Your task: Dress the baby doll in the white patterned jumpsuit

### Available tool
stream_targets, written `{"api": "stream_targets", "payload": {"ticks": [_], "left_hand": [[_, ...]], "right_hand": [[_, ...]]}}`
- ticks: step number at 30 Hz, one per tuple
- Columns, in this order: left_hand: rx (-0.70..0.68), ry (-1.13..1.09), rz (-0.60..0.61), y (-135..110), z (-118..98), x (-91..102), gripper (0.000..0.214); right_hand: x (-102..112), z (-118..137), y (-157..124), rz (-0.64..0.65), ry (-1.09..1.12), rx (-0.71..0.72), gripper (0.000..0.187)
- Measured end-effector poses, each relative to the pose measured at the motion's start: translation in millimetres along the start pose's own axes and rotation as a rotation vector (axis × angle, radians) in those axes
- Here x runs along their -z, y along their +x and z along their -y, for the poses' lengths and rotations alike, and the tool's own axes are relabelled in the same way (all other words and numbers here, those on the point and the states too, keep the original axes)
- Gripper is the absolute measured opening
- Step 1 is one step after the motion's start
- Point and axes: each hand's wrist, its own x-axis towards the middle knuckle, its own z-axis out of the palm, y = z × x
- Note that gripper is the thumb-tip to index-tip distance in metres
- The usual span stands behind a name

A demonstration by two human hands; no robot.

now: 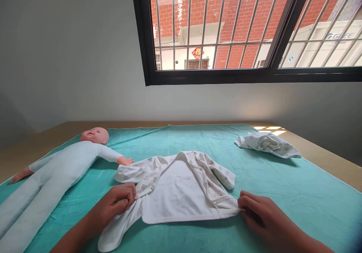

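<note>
open on the teal towel [283, 185] near the doll [70, 158], with baby shirt [175, 192] corners pinched in left hand [118, 202] and right hand [263, 217] (each grip closed on cloth); liable to bunch or skew under uneven tugging.

Plain pale wall [70, 57] far beyond left grip [115, 202]. Black-framed barred window [215, 30] high above right grip [261, 215], red brick building [246, 15] outside. Wooden worktop [325, 157] under teal towel [283, 185]; sun patch [268, 128] at far edge, beyond right grip.

Doll [56, 166] feet past left edge, window [215, 30] top cropped, garment [175, 192] prints too small to tell.
</note>
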Motion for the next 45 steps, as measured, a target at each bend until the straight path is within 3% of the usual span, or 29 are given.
{"api": "stream_targets", "payload": {"ticks": [5,10,12,15,18,20,23,25,27,31,36,40,45], "left_hand": [[0.102,0.191,-0.208,5.2,-3.0,-14.1,0.024],[0.020,0.317,-0.371,6.5,8.2,-19.5,0.021],[-0.047,0.371,-0.418,7.1,13.8,-18.7,0.020],[-0.189,0.490,-0.464,7.6,13.4,-18.6,0.017],[-0.372,0.613,-0.479,7.1,-2.6,-25.7,0.021],[-0.482,0.671,-0.411,6.5,-18.4,-35.9,0.026],[-0.605,0.736,-0.172,6.3,-37.9,-56.4,0.040],[-0.665,0.747,-0.050,6.8,-43.1,-69.7,0.052],[-0.677,0.743,-0.021,7.6,-42.1,-80.2,0.057],[-0.626,0.771,-0.085,9.5,-32.1,-92.1,0.041],[-0.663,0.819,-0.349,12.8,-23.2,-100.5,0.030],[-0.696,0.909,-0.421,13.6,-27.1,-102.5,0.027],[-0.687,0.860,-0.459,14.4,-32.2,-102.7,0.028]], "right_hand": [[3.6,-6.7,7.1,0.021,0.224,-0.030,0.030],[4.7,-29.9,30.4,-0.190,0.365,-0.360,0.042],[5.6,-35.0,42.8,-0.248,0.301,-0.376,0.048],[7.1,-32.2,56.9,-0.252,0.136,-0.293,0.052],[9.4,-24.6,63.3,-0.220,-0.064,-0.205,0.031],[13.9,-23.0,66.8,-0.228,-0.208,-0.146,0.028],[28.8,-27.1,77.6,-0.290,-0.413,-0.083,0.027],[41.9,-30.5,88.7,-0.351,-0.514,-0.066,0.024],[52.9,-32.0,100.1,-0.385,-0.597,-0.064,0.023],[58.5,-33.2,112.8,-0.385,-0.747,-0.068,0.021],[42.3,-54.0,109.6,-0.373,-0.838,-0.101,0.022],[24.4,-78.4,102.8,-0.388,-0.764,-0.182,0.022],[10.5,-90.2,101.5,-0.776,-0.259,-0.431,0.022]]}}
